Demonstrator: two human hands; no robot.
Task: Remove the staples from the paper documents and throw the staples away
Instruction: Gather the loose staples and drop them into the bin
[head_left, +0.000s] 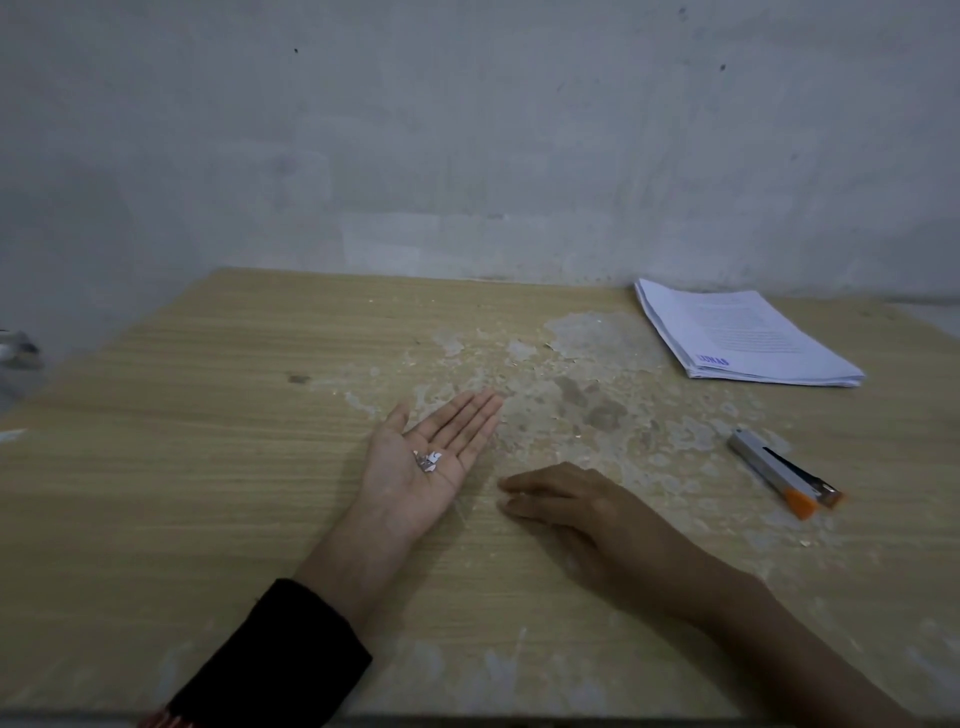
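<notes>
Crumpled silvery staples (427, 461) lie in the flat-open left grip (413, 480); right grip (576, 512) lies flat, fingers straight; papers (743, 332) at one o'clock, stapler (782, 474) at three.

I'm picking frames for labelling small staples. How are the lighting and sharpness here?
Head view: dim, bluish light, no glare; the staples in the left hand show only as small pale glints, their shapes blurred; print on the paper stack is too soft to read; the right hand looks dark.
</notes>
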